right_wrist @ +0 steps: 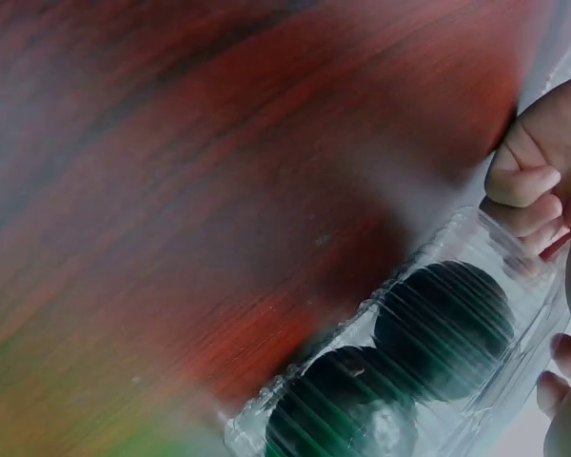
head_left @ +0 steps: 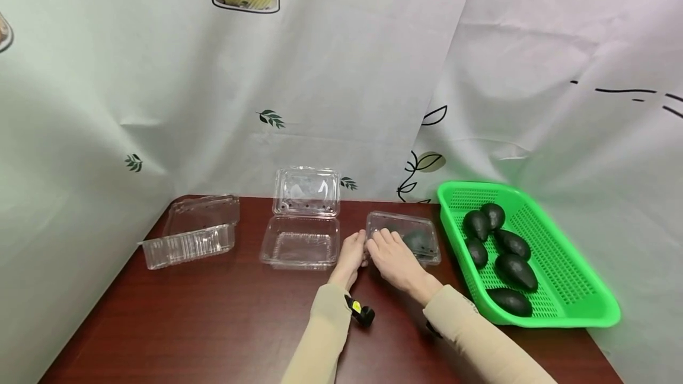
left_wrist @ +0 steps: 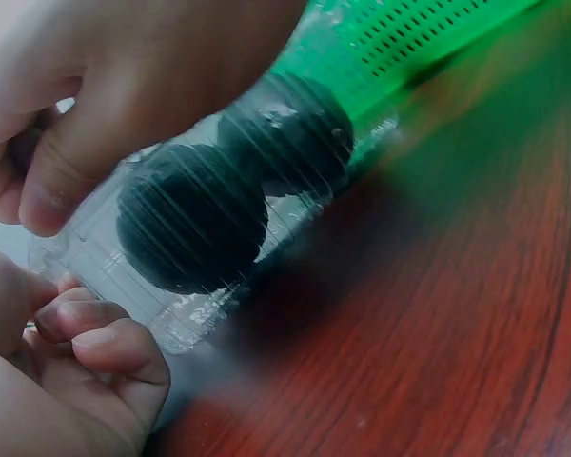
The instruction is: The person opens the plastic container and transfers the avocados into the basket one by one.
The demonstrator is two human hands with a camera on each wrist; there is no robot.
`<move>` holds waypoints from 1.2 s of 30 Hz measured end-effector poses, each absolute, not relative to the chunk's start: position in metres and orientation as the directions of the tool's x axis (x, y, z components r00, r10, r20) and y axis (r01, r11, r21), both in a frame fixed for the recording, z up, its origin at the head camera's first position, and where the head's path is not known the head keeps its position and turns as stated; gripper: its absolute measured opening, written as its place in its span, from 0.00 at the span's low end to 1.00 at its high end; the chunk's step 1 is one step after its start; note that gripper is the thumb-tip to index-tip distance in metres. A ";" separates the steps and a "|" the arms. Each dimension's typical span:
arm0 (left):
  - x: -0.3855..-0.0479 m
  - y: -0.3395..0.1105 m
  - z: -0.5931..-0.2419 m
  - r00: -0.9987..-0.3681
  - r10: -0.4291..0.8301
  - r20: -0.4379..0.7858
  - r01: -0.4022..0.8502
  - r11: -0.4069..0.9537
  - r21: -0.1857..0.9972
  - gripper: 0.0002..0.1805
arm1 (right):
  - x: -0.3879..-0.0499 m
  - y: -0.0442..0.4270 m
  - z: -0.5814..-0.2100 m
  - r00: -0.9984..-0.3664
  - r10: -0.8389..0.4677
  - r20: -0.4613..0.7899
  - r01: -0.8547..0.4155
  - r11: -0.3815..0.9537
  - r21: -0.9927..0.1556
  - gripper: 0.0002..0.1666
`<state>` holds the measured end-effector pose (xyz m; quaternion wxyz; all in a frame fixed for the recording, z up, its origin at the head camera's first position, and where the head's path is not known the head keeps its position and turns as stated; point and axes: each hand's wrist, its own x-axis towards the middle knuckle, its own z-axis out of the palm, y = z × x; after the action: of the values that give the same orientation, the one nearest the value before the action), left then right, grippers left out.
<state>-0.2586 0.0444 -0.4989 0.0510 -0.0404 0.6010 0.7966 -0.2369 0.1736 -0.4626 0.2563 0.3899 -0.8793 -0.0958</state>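
A clear plastic clamshell box (head_left: 431, 248) lies at the right of the table's middle, its lid down. Two dark avocados (left_wrist: 192, 221) show through its ribbed plastic in both wrist views. At the box's left end, my left hand (head_left: 350, 256) has its fingers curled at the rim and pinches the edge. My right hand (head_left: 393, 261) reaches over that same end from the near side, thumb and fingers gripping the rim close to the left hand. The fingertips' exact contact is partly hidden.
A green perforated basket (head_left: 581, 277) with several avocados (head_left: 514, 271) stands just right of the box. Left of the hands sits an open clamshell (head_left: 301, 248), lid upright against the curtain. Another open clamshell (head_left: 189, 246) is tipped at the far left. The curtain (head_left: 347, 76) borders the table.
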 end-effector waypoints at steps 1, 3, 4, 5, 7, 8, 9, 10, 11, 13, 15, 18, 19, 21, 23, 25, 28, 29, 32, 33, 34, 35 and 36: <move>-0.258 0.043 -0.499 -0.991 0.041 -0.125 -0.131 -0.264 0.955 0.19 | -0.237 0.173 -0.462 -0.563 -0.736 0.376 -0.643 0.675 0.361 0.05; -0.258 0.042 -0.500 -0.991 0.051 -0.124 -0.133 -0.242 0.961 0.19 | -0.237 0.173 -0.463 -0.567 -0.736 0.371 -0.652 0.676 0.344 0.07; -0.257 0.041 -0.500 -0.992 0.052 -0.119 -0.128 -0.219 0.967 0.19 | -0.237 0.172 -0.463 -0.568 -0.734 0.372 -0.655 0.677 0.336 0.08; -0.257 0.041 -0.500 -0.992 0.052 -0.114 -0.122 -0.199 0.972 0.19 | -0.237 0.172 -0.463 -0.569 -0.732 0.375 -0.659 0.679 0.324 0.09; -0.257 0.042 -0.500 -0.995 0.047 -0.093 -0.100 -0.163 0.982 0.19 | -0.237 0.172 -0.464 -0.572 -0.724 0.387 -0.663 0.685 0.301 0.11; -0.257 0.042 -0.500 -0.995 0.045 -0.084 -0.090 -0.151 0.984 0.18 | -0.237 0.172 -0.464 -0.572 -0.718 0.397 -0.666 0.689 0.287 0.11; -0.257 0.042 -0.500 -0.997 0.039 -0.072 -0.076 -0.137 0.988 0.18 | -0.237 0.172 -0.464 -0.572 -0.713 0.406 -0.667 0.692 0.276 0.11; -0.258 0.043 -0.501 -0.998 0.031 -0.050 -0.053 -0.112 0.992 0.18 | -0.237 0.172 -0.464 -0.572 -0.709 0.412 -0.667 0.695 0.269 0.11; -0.258 0.043 -0.501 -0.999 0.023 -0.029 -0.031 -0.084 0.996 0.18 | -0.237 0.172 -0.464 -0.570 -0.707 0.420 -0.667 0.696 0.265 0.11; -0.257 0.043 -0.501 -1.000 -0.004 0.012 0.012 0.020 1.000 0.18 | -0.237 0.172 -0.463 -0.567 -0.700 0.434 -0.666 0.700 0.257 0.09; -0.256 0.042 -0.501 -0.998 -0.033 0.052 0.048 0.130 0.990 0.18 | -0.238 0.172 -0.457 -0.575 -0.674 0.464 -0.660 0.717 0.225 0.08; -0.255 0.041 -0.500 -0.994 -0.061 0.095 0.075 0.267 0.961 0.18 | -0.240 0.172 -0.444 -0.600 -0.601 0.528 -0.628 0.763 0.155 0.06; -0.254 0.040 -0.500 -0.993 -0.066 0.101 0.077 0.291 0.954 0.18 | -0.241 0.172 -0.440 -0.612 -0.574 0.544 -0.616 0.777 0.128 0.06; -0.254 0.040 -0.500 -0.991 -0.072 0.111 0.081 0.335 0.939 0.18 | -0.243 0.173 -0.433 -0.634 -0.539 0.555 -0.596 0.798 0.093 0.06; -0.254 0.040 -0.500 -0.992 -0.073 0.100 0.068 0.362 0.930 0.18 | -0.243 0.174 -0.431 -0.650 -0.532 0.543 -0.593 0.802 0.075 0.07; -0.254 0.040 -0.499 -0.993 -0.080 0.086 0.051 0.368 0.928 0.18 | -0.243 0.175 -0.431 -0.659 -0.549 0.514 -0.608 0.791 0.065 0.06; -0.256 0.040 -0.498 -0.995 -0.084 0.050 0.017 0.358 0.933 0.18 | -0.243 0.175 -0.436 -0.656 -0.586 0.477 -0.636 0.769 0.070 0.05; -0.256 0.040 -0.497 -0.995 -0.085 0.045 0.011 0.365 0.931 0.18 | -0.242 0.175 -0.438 -0.650 -0.600 0.466 -0.645 0.760 0.081 0.05; -0.258 0.040 -0.496 -0.996 -0.079 0.035 0.000 0.408 0.913 0.18 | -0.241 0.176 -0.443 -0.620 -0.640 0.454 -0.666 0.735 0.127 0.07; -0.258 0.040 -0.496 -0.996 -0.074 0.040 0.005 0.422 0.907 0.17 | -0.240 0.178 -0.444 -0.607 -0.655 0.449 -0.672 0.725 0.151 0.07; -0.258 0.040 -0.495 -0.996 -0.070 0.047 0.012 0.435 0.900 0.17 | -0.239 0.180 -0.445 -0.595 -0.670 0.443 -0.674 0.717 0.179 0.08; -0.259 0.040 -0.495 -0.996 -0.067 0.054 0.019 0.442 0.897 0.17 | -0.237 0.182 -0.446 -0.585 -0.685 0.435 -0.675 0.708 0.207 0.08; -0.259 0.040 -0.494 -0.996 -0.065 0.058 0.023 0.444 0.896 0.17 | -0.236 0.186 -0.447 -0.577 -0.697 0.426 -0.673 0.701 0.236 0.08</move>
<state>-0.2592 0.0403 -0.4945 -0.0419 -0.0124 0.8488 0.5269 -0.2358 0.1861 -0.4472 0.2504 0.3857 -0.8877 -0.0243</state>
